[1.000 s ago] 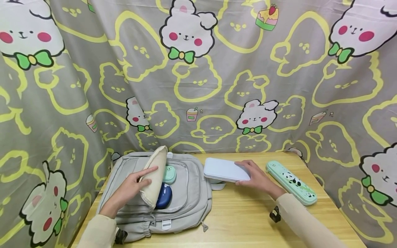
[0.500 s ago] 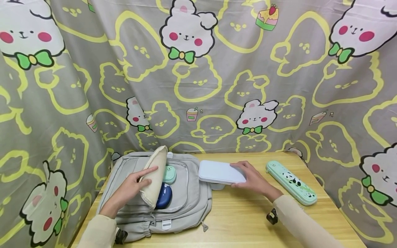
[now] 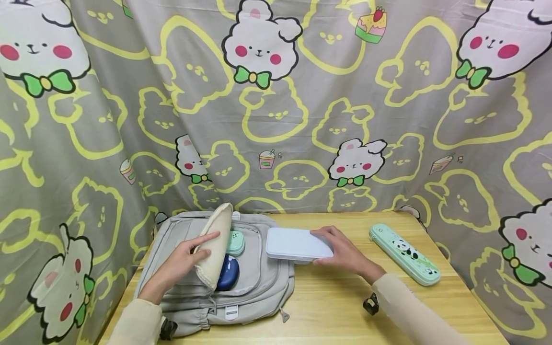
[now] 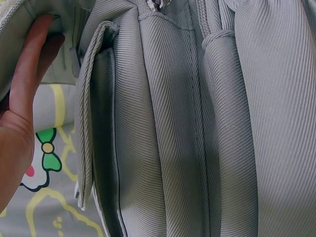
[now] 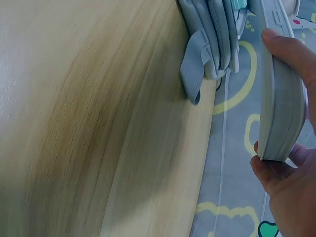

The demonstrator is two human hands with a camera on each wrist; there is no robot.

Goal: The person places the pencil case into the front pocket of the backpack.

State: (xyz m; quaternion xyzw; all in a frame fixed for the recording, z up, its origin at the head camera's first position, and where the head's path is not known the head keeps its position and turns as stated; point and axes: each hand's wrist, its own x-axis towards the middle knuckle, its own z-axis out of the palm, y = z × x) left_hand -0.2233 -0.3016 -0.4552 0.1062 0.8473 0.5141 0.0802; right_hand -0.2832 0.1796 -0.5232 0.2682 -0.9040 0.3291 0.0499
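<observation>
A grey backpack [image 3: 263, 304] lies on the table. My left hand [image 3: 185, 256] grips its cream-lined front flap [image 3: 219, 247] and holds it raised; in the left wrist view the fingers [image 4: 28, 69] reach behind the fabric. Within the opened front pocket sit a small mint-green case [image 3: 236, 243] and a rounded navy case [image 3: 229, 273], both partly hidden by the flap. My right hand [image 3: 347, 254] holds a pale blue flat rectangular case [image 3: 295, 243] by its right end, thumb on one edge and fingers on the other. The case is above the table, its left end over the backpack's right edge.
On the right of the wooden table [image 3: 345, 306] lies a long mint pencil case [image 3: 405, 254] with a panda print. A grey strap [image 5: 192, 69] sticks out from the backpack's side. Patterned grey cloth [image 3: 280, 120] hangs behind and at both sides.
My right hand has moved left with the pale blue case, bringing it from beside the backpack to over its right edge. The left hand and flap have stayed still.
</observation>
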